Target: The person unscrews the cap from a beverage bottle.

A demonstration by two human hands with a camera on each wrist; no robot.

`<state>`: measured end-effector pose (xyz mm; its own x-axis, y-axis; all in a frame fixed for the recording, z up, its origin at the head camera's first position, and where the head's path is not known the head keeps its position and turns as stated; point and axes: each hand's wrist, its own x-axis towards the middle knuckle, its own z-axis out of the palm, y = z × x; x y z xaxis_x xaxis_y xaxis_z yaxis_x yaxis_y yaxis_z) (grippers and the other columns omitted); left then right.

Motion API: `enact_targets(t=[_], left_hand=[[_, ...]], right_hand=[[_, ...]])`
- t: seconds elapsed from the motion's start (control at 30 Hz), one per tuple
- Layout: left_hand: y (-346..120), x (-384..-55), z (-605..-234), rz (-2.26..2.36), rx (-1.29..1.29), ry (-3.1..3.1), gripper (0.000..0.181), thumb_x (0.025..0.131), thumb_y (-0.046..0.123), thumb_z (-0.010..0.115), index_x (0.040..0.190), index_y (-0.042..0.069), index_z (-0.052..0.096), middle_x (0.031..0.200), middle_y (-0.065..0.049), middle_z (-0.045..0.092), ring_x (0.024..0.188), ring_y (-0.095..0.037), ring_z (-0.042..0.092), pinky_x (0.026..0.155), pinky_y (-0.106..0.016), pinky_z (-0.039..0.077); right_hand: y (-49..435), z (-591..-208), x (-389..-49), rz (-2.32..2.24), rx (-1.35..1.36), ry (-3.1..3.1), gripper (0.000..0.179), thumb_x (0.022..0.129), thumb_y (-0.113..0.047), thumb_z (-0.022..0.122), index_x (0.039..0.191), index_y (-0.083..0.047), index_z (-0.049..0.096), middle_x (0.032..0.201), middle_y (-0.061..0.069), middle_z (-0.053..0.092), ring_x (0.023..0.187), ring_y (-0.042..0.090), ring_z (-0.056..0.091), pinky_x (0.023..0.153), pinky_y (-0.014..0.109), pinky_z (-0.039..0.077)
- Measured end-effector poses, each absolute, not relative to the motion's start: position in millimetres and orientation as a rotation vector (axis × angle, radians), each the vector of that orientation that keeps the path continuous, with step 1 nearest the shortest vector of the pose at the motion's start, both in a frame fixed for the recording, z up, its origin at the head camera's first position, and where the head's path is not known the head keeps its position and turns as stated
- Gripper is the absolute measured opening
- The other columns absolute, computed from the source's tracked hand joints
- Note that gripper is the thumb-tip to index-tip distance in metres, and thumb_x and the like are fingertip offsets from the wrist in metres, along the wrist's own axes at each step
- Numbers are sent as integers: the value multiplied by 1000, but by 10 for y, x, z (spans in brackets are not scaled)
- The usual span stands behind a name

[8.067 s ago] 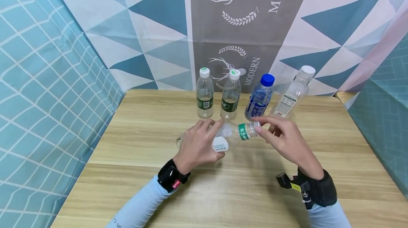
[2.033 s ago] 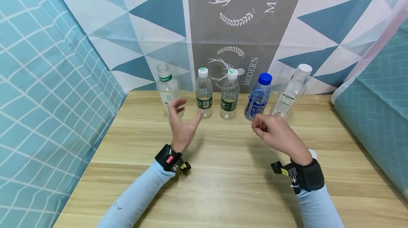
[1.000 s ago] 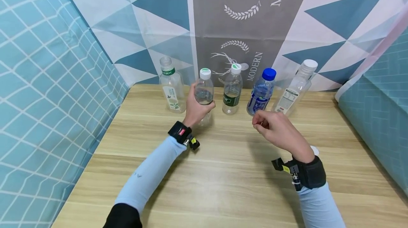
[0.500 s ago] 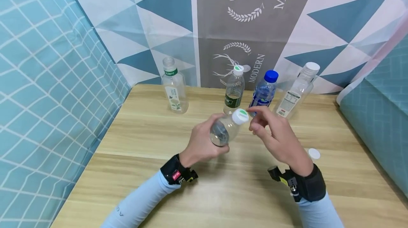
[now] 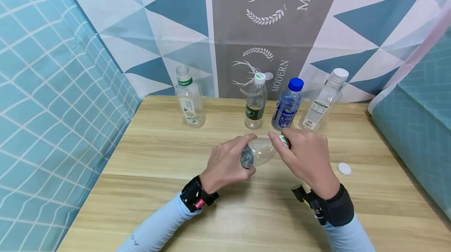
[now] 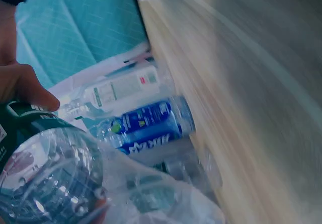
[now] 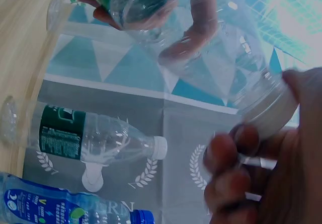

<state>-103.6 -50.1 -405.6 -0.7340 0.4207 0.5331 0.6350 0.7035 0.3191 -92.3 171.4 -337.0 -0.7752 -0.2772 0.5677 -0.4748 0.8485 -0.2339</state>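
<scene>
My left hand (image 5: 229,162) grips a clear plastic bottle (image 5: 263,152) round its body, tipped on its side above the table with its neck to the right. The green label (image 6: 15,126) shows beside the hand in the left wrist view. My right hand (image 5: 304,156) holds the bottle's white cap (image 7: 274,110) at the neck between thumb and curled fingers. In the head view the fingers mostly hide this cap. Behind the hands stands a similar clear bottle (image 5: 256,105) with a green label and white cap.
An uncapped clear bottle (image 5: 190,103) stands at the back left. A blue-capped bottle (image 5: 287,107) and a larger white-capped bottle (image 5: 322,105) stand at the back right. A loose white cap (image 5: 344,168) lies on the wooden table (image 5: 246,220), right of my right hand.
The left hand set the uncapped bottle at the back left, then took a green-labelled bottle from the row and brought it forward, tilted. The right hand has moved onto its cap.
</scene>
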Motion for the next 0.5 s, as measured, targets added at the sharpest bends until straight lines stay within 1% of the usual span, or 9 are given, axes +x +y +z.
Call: enact_targets(t=[0.1, 0.2, 0.27, 0.37, 0.5], left_hand=[[-504, -1041, -4072, -505, -789, -2473, 80, 61, 35, 88, 135, 21, 60, 91, 3, 71, 66, -9, 61, 50, -23, 50], [-504, -1040, -4076, -395, -775, -2450, 78, 62, 36, 87, 135, 21, 61, 91, 2, 71, 65, -11, 62, 50, -24, 51], [-510, -1039, -4066, -372, -770, -2444, 78, 62, 36, 87, 134, 22, 61, 90, 2, 71, 65, -11, 62, 50, -24, 51], [-515, -1035, -4052, -379, -773, -2454, 78, 62, 36, 87, 134, 22, 60, 89, 2, 71, 63, -10, 61, 49, -23, 50], [-532, -1028, -4032, -403, -776, -2477, 79, 62, 36, 87, 135, 22, 60, 89, 3, 71, 62, -9, 60, 49, -22, 49]], right_hand=[[1687, -3393, -918, 464, 413, -2582, 58, 104, -43, 51, 53, -19, 39, 49, -7, 28, 44, 15, 32, 44, 29, 20], [1661, -3416, -912, 474, 303, -2626, 61, 104, -41, 47, 49, -18, 38, 47, -6, 28, 44, 19, 33, 42, 30, 21], [1645, -3423, -921, 488, 276, -2630, 60, 104, -38, 47, 47, -18, 38, 46, -5, 29, 44, 20, 33, 41, 31, 21], [1642, -3439, -941, 528, 306, -2604, 59, 103, -33, 48, 46, -18, 37, 44, -5, 28, 43, 18, 31, 42, 30, 20], [1660, -3489, -1002, 610, 442, -2489, 56, 100, -26, 50, 46, -20, 35, 43, -8, 27, 41, 10, 24, 43, 26, 17]])
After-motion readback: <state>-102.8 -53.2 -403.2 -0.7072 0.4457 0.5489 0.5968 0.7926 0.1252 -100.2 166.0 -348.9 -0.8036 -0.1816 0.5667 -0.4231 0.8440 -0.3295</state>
